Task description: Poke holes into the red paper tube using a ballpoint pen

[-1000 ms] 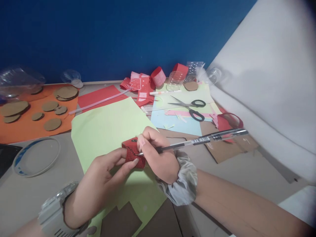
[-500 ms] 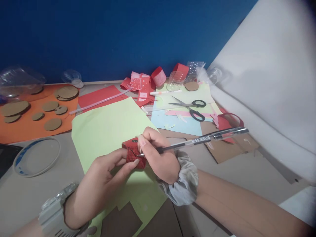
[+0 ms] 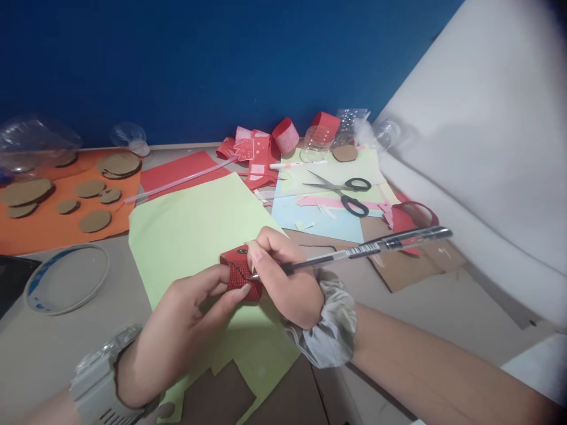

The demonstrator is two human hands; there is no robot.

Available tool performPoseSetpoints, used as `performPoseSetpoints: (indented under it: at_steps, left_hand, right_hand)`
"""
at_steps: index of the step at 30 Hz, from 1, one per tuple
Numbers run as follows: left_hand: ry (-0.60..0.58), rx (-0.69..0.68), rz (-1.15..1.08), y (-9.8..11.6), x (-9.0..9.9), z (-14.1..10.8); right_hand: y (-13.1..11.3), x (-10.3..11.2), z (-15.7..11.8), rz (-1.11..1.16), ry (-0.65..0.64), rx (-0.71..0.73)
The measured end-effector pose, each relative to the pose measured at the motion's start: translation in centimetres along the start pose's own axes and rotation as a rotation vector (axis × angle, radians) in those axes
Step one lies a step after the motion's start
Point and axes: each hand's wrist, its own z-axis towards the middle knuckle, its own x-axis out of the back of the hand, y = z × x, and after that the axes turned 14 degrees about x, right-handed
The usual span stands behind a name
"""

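Rear end of the pen has shifted slightly outward to the right since the earlier frame; both hands hold nearly the same position.

Red paper piece: located at the fingertips of the left hand, directly left of the right hand's fingertips, above the light green sheet. Its lower part carries a dark line pattern; its upper part shows a dark oval mark and is partly hidden by the right hand.

Left hand: closed in a pinch on the red paper piece, thumb on the near front face, index finger along the left edge. The forearm enters from the lower left; a grey watch is on the wrist.

Right hand: closed around the pen in a writing grip, knuckles raised, wrist to the right of the piece. The pen tip points left and meets the patterned face; contact pressure cannot be told. The forearm enters from the lower right, with a grey scrunchie at the wrist.

Beyond the right hand, scissors lie with blades apart on paper sheets. Left of the left hand, a clear ring with blue marking rests on the counter.
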Motion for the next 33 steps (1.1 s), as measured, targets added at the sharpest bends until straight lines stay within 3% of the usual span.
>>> performPoseSetpoints:
  at_steps: [15, 20, 25, 33]
  left_hand:
    - [-0.009, 0.04, -0.104, 0.27, 0.22, -0.19]
    - [-0.01, 0.063, -0.133, 0.35, 0.15, -0.26]
    - [-0.126, 0.078, -0.278, 0.47, 0.08, -0.05]
    - [-0.076, 0.051, -0.257, 0.83, -0.03, -0.05]
  right_hand:
    - [0.75, 0.36, -0.62, 0.039, 0.005, 0.093]
    - [0.7, 0.41, -0.66, 0.039, -0.005, 0.086]
    - [0.61, 0.28, -0.52, 0.045, -0.005, 0.062]
    - [0.14, 0.25, -0.25, -0.021, -0.021, 0.017]
